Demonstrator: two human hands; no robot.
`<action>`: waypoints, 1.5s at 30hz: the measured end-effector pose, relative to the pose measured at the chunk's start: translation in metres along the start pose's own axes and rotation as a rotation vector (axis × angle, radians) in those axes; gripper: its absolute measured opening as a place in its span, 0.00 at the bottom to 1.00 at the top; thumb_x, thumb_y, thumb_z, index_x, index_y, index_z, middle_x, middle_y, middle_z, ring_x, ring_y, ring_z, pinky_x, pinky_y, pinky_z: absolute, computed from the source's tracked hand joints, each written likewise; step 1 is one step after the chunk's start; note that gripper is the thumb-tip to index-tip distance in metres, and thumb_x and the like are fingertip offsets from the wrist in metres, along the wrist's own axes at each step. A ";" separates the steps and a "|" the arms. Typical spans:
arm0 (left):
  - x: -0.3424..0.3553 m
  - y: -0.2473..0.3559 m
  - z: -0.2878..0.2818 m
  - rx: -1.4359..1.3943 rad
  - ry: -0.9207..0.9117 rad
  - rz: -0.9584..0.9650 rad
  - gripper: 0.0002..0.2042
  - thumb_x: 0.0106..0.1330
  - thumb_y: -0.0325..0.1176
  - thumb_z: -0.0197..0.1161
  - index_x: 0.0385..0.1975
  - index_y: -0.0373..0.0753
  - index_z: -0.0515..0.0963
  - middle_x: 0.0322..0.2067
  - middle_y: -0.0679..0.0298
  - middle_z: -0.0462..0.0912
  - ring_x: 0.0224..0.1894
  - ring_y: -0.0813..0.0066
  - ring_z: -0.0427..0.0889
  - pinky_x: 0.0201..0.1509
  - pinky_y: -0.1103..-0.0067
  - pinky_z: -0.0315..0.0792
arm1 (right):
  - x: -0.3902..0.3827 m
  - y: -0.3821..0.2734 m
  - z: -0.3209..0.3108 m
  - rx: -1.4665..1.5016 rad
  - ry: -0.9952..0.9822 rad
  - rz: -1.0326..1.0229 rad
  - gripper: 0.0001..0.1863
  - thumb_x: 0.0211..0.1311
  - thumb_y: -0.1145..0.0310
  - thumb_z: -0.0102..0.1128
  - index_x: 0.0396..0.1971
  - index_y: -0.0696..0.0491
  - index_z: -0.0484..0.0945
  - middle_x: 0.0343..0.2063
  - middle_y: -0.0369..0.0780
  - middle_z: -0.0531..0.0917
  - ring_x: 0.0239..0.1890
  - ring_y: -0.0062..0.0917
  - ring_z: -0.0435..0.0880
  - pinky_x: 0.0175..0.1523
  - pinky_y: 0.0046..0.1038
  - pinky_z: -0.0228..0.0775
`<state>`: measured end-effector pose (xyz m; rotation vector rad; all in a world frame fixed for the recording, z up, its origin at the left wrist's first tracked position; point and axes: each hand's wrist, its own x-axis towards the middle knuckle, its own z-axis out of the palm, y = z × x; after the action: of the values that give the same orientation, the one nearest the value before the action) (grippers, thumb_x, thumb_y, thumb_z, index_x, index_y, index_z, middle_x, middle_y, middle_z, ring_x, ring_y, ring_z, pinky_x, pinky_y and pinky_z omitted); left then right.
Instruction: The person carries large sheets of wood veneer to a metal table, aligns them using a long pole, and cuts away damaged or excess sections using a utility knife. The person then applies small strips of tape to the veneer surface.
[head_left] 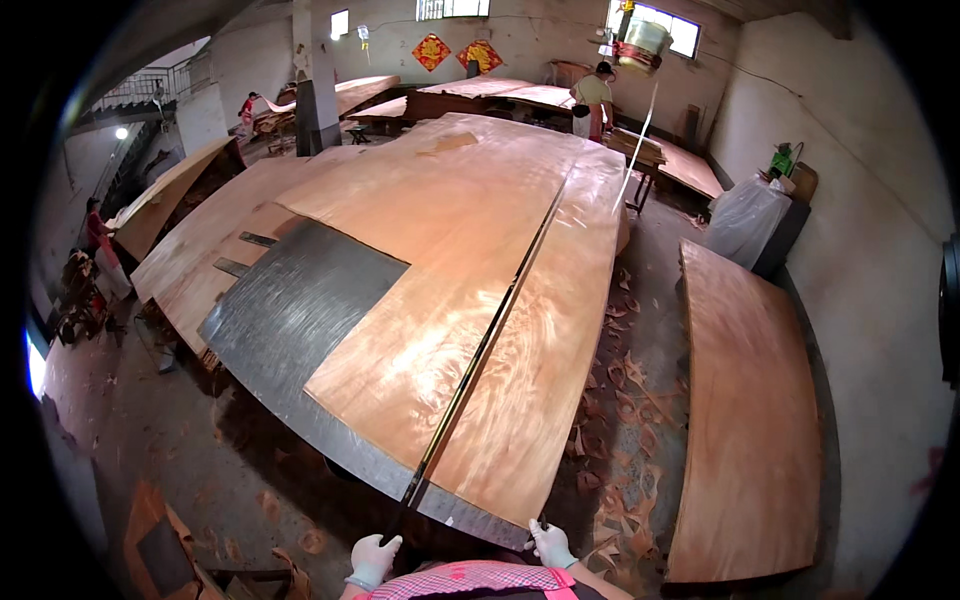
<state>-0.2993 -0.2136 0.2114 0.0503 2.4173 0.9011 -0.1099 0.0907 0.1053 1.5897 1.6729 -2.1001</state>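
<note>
A large, thin reddish-brown wood veneer sheet [470,400] lies across a dark grey tabletop [310,290], which shows at the left and along the near edge. A long, narrow dark straightedge [490,335] runs lengthwise over the veneer, from near its far end past the table's front edge. At its near end is my left hand [372,560], in a white glove, fingers closed around it. My right hand [551,546], also gloved in white, is at the near right corner of the veneer. Its fingers are closed at a small dark thing too small to name.
A stack of wood sheets [750,430] stands along the right wall. Curled veneer scraps [630,400] litter the floor between it and the table. A co-worker [594,100] stands beyond the table's far end; a pillar [316,80] rises at back left.
</note>
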 end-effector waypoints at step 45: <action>0.017 -0.092 -0.063 -0.130 -0.480 0.103 0.20 0.63 0.50 0.58 0.22 0.38 0.80 0.16 0.59 0.79 0.20 0.64 0.79 0.29 0.69 0.71 | 0.004 -0.266 0.412 -1.550 -0.110 -0.979 0.37 0.60 0.62 0.54 0.69 0.52 0.54 0.43 0.49 0.80 0.39 0.43 0.84 0.43 0.42 0.76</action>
<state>-0.3320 -0.3183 0.1851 0.3084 1.9225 0.9634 -0.5390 -0.0963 0.2524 0.1286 2.9522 -0.2321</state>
